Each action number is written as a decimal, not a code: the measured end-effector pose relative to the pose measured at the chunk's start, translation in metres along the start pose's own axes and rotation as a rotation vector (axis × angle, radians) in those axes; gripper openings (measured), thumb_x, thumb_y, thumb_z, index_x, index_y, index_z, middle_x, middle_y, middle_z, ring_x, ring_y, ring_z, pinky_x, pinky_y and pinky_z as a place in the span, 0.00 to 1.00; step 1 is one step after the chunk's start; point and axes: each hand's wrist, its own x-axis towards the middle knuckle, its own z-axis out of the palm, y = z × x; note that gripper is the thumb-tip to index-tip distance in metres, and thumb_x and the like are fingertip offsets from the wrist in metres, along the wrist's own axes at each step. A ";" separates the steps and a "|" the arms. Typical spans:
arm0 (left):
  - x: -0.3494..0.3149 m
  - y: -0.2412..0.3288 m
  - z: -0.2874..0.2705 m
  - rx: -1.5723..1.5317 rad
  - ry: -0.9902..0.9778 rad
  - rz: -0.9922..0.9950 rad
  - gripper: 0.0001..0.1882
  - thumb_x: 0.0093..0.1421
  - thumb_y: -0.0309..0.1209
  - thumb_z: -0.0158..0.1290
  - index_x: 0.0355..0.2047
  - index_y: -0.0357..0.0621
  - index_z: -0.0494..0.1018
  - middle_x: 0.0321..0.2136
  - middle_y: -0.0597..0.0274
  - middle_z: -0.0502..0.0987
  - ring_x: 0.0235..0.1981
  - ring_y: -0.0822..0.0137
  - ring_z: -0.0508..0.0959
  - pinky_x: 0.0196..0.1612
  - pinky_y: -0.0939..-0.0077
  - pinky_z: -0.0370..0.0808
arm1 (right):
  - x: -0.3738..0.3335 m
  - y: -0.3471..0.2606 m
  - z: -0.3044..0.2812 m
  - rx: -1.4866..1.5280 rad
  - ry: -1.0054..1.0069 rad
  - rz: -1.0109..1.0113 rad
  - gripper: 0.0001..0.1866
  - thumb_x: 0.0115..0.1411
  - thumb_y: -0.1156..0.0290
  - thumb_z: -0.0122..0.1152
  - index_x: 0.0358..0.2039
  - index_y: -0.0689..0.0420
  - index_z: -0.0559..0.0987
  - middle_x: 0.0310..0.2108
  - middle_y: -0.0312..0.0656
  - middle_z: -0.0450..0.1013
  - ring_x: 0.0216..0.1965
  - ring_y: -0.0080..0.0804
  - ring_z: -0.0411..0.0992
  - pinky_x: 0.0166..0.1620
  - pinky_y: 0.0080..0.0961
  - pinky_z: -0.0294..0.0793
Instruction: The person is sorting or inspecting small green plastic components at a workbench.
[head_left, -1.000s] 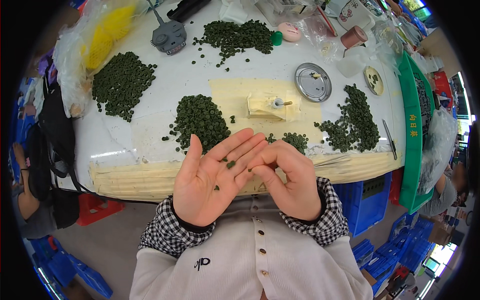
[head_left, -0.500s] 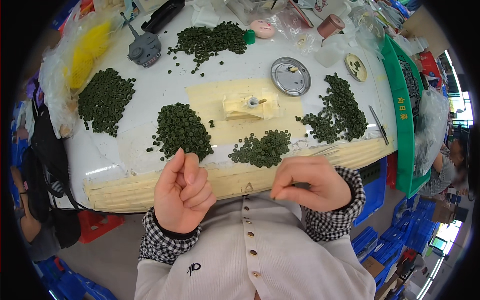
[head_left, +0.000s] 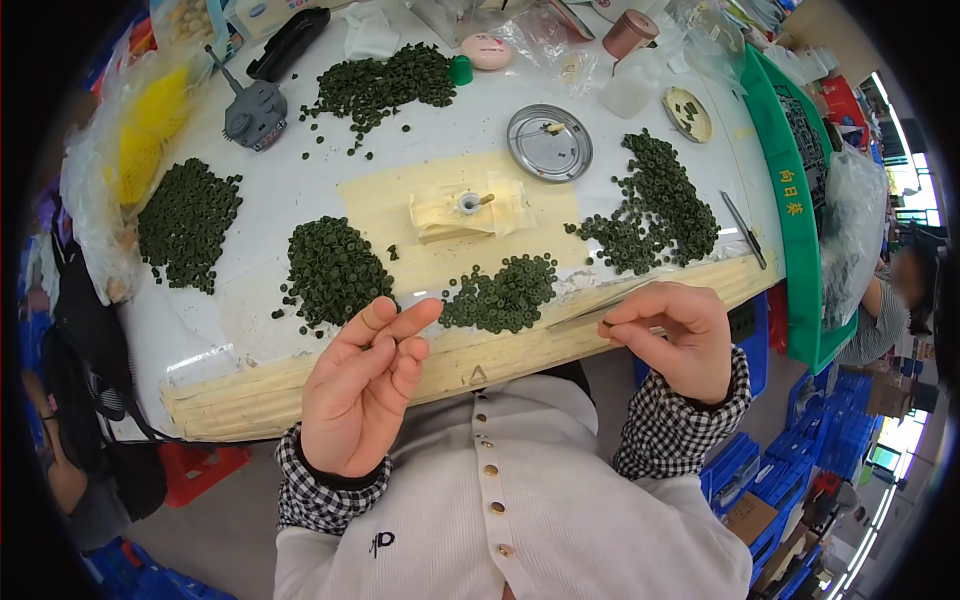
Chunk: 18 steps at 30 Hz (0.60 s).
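Observation:
My right hand is over the table's front edge, thumb and forefinger pinching a tiny dark green wheel that barely shows. Palm up, my left hand has its fingers apart, and I see nothing held in it. Just beyond the left hand lies a heap of dark green small wheels. A looser pile of small ringed wheels sits between the hands, and another spread of them lies beyond the right hand. A taped block with a metal socket stands mid-table.
More dark green parts lie in heaps at left and at the back. A grey model turret, a round metal lid, a dark pen-like tool and a green crate surround the work area.
My left fingers have uncurled and spread. The right hand has moved rightward, away from the left, still pinching. The whole view has shifted slightly.

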 end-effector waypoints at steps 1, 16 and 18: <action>0.000 0.000 0.003 0.018 0.036 -0.004 0.14 0.68 0.22 0.37 0.51 0.37 0.66 0.54 0.40 0.68 0.43 0.68 0.77 0.45 0.84 0.77 | 0.001 0.002 0.005 0.081 0.034 0.015 0.06 0.55 0.84 0.60 0.34 0.66 0.80 0.31 0.43 0.79 0.34 0.23 0.77 0.38 0.17 0.77; -0.001 -0.004 -0.005 0.094 -0.085 0.007 0.17 0.71 0.36 0.36 0.46 0.38 0.70 0.25 0.68 0.72 0.19 0.80 0.64 0.22 0.86 0.61 | 0.011 0.008 0.030 -0.115 0.200 -0.253 0.05 0.52 0.85 0.60 0.30 0.65 0.75 0.30 0.41 0.76 0.32 0.25 0.73 0.37 0.21 0.73; 0.000 -0.006 0.007 0.186 0.015 0.010 0.16 0.71 0.34 0.37 0.50 0.38 0.68 0.24 0.69 0.69 0.20 0.81 0.63 0.22 0.87 0.61 | 0.008 0.013 0.031 -0.221 0.258 -0.259 0.06 0.50 0.86 0.60 0.29 0.64 0.76 0.30 0.41 0.76 0.29 0.27 0.72 0.35 0.21 0.72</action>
